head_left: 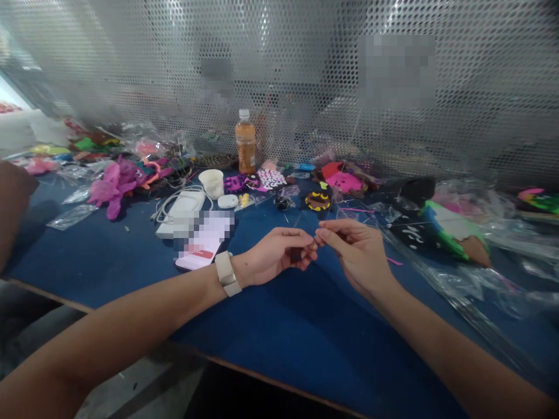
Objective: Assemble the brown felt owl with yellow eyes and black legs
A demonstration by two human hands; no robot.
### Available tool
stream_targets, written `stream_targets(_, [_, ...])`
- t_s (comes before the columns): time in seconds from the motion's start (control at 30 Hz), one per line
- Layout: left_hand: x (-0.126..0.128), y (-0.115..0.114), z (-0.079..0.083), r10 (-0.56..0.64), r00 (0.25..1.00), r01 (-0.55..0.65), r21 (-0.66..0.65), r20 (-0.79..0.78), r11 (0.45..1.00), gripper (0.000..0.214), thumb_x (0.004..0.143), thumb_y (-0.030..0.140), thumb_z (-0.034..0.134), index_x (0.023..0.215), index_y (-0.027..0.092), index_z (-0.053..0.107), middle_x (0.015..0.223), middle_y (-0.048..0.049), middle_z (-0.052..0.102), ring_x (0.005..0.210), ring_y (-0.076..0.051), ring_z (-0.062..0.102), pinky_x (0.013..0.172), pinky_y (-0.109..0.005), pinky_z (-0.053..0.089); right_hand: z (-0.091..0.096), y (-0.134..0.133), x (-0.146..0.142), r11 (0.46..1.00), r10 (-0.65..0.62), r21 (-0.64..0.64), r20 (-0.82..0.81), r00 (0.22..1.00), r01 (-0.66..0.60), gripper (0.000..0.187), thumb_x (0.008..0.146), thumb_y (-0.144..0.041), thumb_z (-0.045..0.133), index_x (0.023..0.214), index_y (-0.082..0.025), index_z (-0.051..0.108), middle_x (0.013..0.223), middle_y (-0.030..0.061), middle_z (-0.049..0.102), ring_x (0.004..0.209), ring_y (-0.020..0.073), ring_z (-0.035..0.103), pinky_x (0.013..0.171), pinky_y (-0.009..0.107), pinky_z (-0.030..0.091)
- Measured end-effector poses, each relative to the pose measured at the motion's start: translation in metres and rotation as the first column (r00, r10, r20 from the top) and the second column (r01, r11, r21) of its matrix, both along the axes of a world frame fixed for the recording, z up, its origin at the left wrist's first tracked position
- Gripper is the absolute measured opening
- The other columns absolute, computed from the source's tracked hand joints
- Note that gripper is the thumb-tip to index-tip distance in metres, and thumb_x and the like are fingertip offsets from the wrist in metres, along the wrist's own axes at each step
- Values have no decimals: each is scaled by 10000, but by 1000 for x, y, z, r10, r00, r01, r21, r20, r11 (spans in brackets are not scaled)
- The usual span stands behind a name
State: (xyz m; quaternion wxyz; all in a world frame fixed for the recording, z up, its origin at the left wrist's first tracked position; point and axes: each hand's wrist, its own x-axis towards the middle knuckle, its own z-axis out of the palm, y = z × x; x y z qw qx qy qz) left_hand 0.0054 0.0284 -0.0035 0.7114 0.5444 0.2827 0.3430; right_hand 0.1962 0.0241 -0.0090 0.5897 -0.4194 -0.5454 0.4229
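My left hand hovers over the blue table, fingers curled round a small dark piece that I cannot make out. A pale band sits on that wrist. My right hand meets it fingertip to fingertip, thumb and forefinger pinched on something very thin, too small to name. Both hands are a little above the tabletop, near its middle.
A phone and a white box with a cable lie left of my hands. Behind stand a white cup and an orange bottle. Colourful felt figures and clear plastic bags crowd the back and right. A perforated metal screen closes the far side.
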Motion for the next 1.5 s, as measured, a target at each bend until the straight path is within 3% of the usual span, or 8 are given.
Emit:
stream_targets(0.13, [0,2,-2,67,997,-63,125,-25,990,218,981,332,635,850,159,647,823,-31,659,648,-102,583,659,-261,485,-1,-1,0,1000,-6,-25,-2,1000,6,214,720,-346,930,878,-250,823,740,21,764,677,191,718,693,368,625])
stream_targets(0.23, [0,2,-5,220,963,-146,382,-156,912,169,993,296,628,908,162,685,836,-20,678,666,-109,582,662,-260,457,-3,0,-1,997,0,-76,-32,999,-2,223,710,-357,931,874,-247,828,745,22,766,687,184,709,699,359,615])
stream_targets(0.53, [-8,0,-4,499,823,23,894,-271,448,173,1031,337,619,1027,172,671,973,-47,716,842,-171,649,751,-301,475,0,-4,-6,995,-33,-101,-73,997,25,195,705,-343,931,848,-250,838,735,23,765,698,181,708,683,334,595])
stream_targets(0.9, [-12,10,-3,691,685,339,940,-229,-25,349,1133,418,428,1027,182,662,1011,-21,733,893,-181,646,772,-342,401,-3,2,-2,999,-20,-41,-49,999,18,258,686,-377,964,873,-244,846,775,33,785,694,164,720,672,284,607])
stream_targets(1.0, [-12,9,-3,683,691,314,949,-235,9,341,1130,418,440,1014,191,666,1005,-10,731,867,-169,637,759,-336,390,-4,2,0,999,-2,-46,-51,999,0,261,691,-383,965,883,-249,849,782,33,790,700,158,723,676,269,605])
stream_targets(1.27, [-12,9,-6,553,785,164,955,-278,247,339,1126,386,450,987,179,681,988,-29,737,900,-179,663,779,-329,395,-6,1,2,999,49,-21,-35,998,-50,207,742,-347,941,898,-250,846,747,29,785,685,157,721,703,283,601])
stream_targets(1.37, [-12,8,-3,438,859,55,898,-265,436,286,1110,328,499,962,185,698,956,-22,727,893,-165,658,803,-303,425,-7,1,2,998,64,-1,-6,998,-64,181,755,-329,932,892,-245,848,733,28,778,668,153,712,679,280,591])
stream_targets(1.5, [-9,6,3,231,955,-72,610,-186,789,272,1067,287,553,865,165,689,836,-18,683,783,-136,612,765,-268,455,-6,2,2,998,65,15,2,998,-65,174,749,-319,934,884,-250,849,728,23,771,651,156,706,648,287,592])
